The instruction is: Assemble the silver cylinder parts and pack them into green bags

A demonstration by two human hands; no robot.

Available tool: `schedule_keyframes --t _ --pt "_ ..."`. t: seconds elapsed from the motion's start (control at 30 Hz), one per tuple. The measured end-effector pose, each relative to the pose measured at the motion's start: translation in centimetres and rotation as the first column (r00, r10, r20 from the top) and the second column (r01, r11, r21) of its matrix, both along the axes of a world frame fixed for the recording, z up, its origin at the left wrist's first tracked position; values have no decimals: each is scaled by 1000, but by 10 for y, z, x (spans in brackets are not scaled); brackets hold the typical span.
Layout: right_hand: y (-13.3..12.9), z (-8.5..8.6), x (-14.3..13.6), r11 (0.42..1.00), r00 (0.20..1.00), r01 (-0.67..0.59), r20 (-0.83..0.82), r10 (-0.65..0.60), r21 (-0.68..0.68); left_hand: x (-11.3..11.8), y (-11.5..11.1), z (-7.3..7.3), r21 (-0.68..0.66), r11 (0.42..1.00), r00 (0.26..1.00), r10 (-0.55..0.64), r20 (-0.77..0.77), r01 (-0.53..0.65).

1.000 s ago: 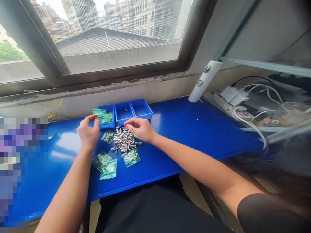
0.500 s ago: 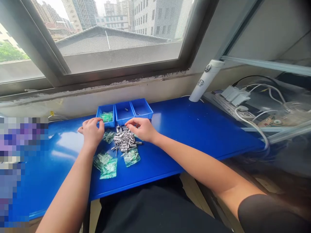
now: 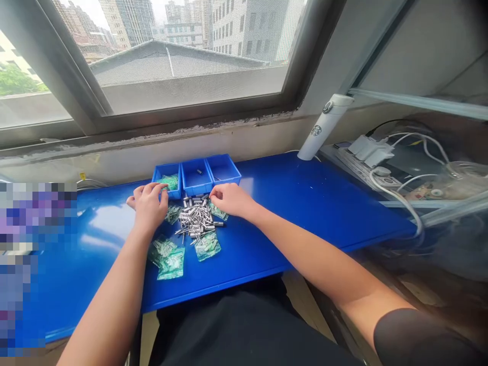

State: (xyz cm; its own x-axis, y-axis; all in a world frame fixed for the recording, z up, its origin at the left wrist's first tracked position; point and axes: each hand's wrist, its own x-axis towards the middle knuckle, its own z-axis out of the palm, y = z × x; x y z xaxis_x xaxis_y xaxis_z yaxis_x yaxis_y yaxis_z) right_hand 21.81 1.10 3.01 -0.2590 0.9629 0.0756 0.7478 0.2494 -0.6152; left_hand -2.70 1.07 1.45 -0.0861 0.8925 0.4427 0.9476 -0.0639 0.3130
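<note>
A pile of small metal pins and cylinders [image 3: 196, 218] lies on the blue table [image 3: 297, 213]. Around it are green-tinted plastic packets, among them one at the lower left [image 3: 171, 263] and one just below the pile [image 3: 208, 246]. My left hand [image 3: 149, 202] hovers at the near edge of the left blue bin [image 3: 168, 182], which holds green packets; its fingers are bent and apart, with nothing visible in them. My right hand [image 3: 231, 198] is over the pile's right upper side, thumb and index finger pinched together; whatever they hold is too small to make out.
Two more blue bins stand beside the left one; the middle bin [image 3: 196, 178] has a small metal piece inside. A white bottle [image 3: 322, 127] leans near the wall. White plugs and cables [image 3: 371, 150] lie at the right. A window is behind the table.
My right hand has moved a little to the right, its fingertips now closed together, uncovering more of the pile and a green packet. My left hand has shifted slightly right.
</note>
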Motion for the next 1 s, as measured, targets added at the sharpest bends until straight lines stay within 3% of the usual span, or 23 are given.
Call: schedule_keyframes --t 0.4,0.8,1.0 --pt "1 2 6 994 989 -96 104 101 -54 1 4 -9 -36 999 998 -12 -58 10" --pt "3 -3 8 992 974 -121 191 123 -23 2 3 -4 -91 996 994 5 -111 -15" --pt "5 -5 9 994 983 -113 144 113 -8 0 2 -10 -18 1000 996 -21 -87 20"
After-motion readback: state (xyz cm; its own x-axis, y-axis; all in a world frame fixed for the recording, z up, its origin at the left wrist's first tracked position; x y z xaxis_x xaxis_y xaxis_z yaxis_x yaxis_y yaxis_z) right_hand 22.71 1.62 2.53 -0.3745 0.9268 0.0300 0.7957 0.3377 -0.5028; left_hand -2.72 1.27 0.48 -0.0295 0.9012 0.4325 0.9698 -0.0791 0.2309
